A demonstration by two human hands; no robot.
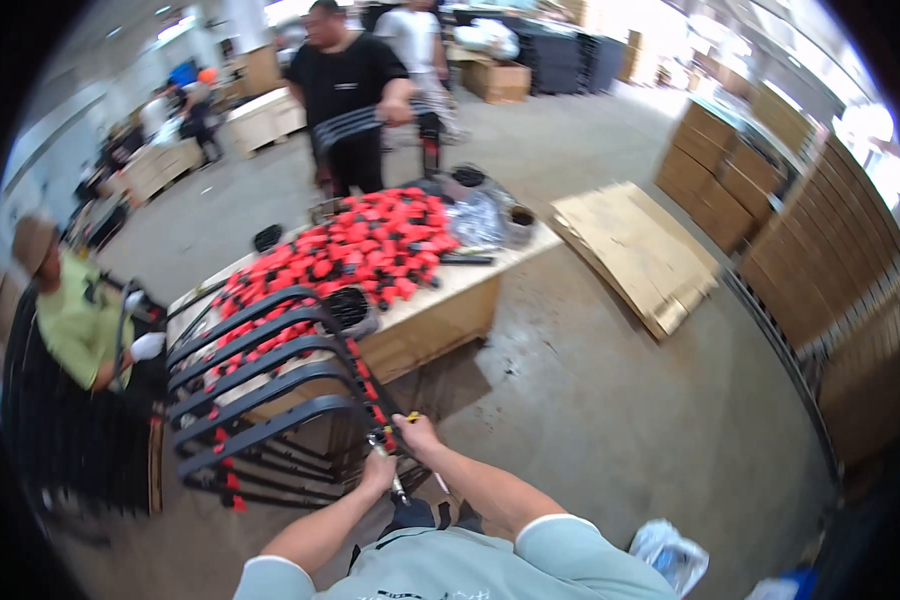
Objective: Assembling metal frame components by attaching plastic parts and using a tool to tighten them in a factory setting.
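Two hands at work, left hand (pixel 378 470) closed on a slim tool (pixel 394 482), right hand (pixel 417 432) fingers pinched on the nearest black curved bar (pixel 270 428), several red-clipped bars stacked just beyond, many red clips (pixel 370 245) unused farther off on the counter (pixel 450 310).
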